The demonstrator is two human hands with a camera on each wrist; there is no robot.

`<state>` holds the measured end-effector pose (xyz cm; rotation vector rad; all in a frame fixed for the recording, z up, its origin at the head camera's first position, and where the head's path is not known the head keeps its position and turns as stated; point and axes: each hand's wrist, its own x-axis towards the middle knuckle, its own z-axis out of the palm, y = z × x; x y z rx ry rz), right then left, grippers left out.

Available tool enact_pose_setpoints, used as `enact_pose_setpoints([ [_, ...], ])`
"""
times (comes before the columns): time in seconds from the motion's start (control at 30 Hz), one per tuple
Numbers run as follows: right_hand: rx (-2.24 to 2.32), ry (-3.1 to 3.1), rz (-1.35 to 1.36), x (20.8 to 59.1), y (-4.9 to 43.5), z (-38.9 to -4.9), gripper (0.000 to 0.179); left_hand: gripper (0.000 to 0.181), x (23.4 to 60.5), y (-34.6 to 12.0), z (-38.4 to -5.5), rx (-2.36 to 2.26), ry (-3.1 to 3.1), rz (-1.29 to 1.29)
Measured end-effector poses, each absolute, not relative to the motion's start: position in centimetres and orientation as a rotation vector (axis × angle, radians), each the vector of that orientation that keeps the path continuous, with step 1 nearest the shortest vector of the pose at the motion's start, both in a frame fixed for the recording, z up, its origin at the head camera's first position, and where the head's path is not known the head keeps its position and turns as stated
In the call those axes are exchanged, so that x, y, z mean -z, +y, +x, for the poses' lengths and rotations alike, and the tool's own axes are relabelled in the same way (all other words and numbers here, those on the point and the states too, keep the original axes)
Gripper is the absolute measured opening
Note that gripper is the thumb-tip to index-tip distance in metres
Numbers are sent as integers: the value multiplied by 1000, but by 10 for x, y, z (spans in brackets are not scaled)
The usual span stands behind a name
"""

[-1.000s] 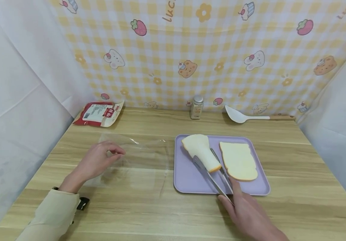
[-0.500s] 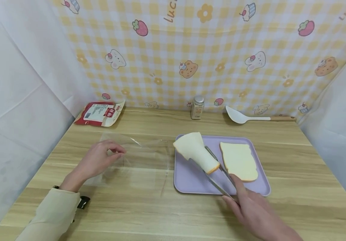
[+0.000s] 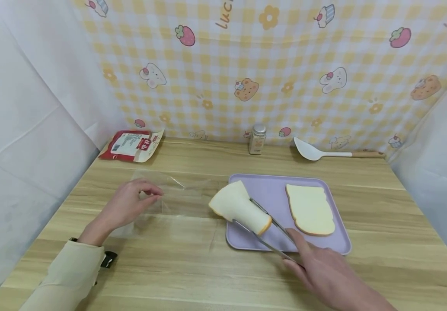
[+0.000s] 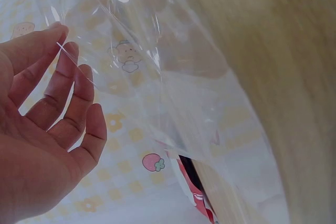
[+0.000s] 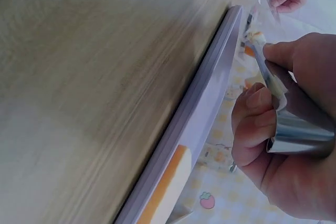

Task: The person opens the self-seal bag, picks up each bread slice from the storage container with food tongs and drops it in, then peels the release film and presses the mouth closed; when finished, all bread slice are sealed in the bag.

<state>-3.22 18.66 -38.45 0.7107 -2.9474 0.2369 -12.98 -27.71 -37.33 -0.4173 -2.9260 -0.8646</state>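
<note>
Thumb and index finger of my left hand (image 3: 128, 205) pinch the edge of a clear plastic bag (image 3: 184, 226); in the left wrist view the film (image 4: 194, 90) hangs from those fingertips. My right hand (image 3: 326, 270) grips metal tongs (image 3: 268, 245), whose broad end (image 5: 304, 135) fills its palm in the right wrist view. Between the tongs' arms is a bread slice (image 3: 239, 207), rolled narrow at its near end and flared at the far one. It overhangs the left rim of a lilac tray (image 3: 270, 188). A second bread slice (image 3: 311, 211) lies flat on the tray's right side.
Behind the bag, at the back left, lies a red and white food packet (image 3: 132, 146). A small shaker jar (image 3: 257, 140) stands near the patterned curtain. To its right rests a white ladle (image 3: 309, 150) with a wooden handle.
My right hand has moved the tongs and the rolled bread slice leftward, from over the tray to past its left rim, towards the bag. The left hand keeps its pinch on the bag.
</note>
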Motion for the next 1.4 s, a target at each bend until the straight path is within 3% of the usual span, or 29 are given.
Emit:
enact_pose_setpoints([
  [0.63, -255, -2770, 1171, 370, 174, -54, 60, 14, 369, -274, -128, 870, -2900, -428],
  [1.4, -358, -2996, 1365, 354, 156, -89, 61, 13, 369, -270, -127, 879, -2868, -448],
])
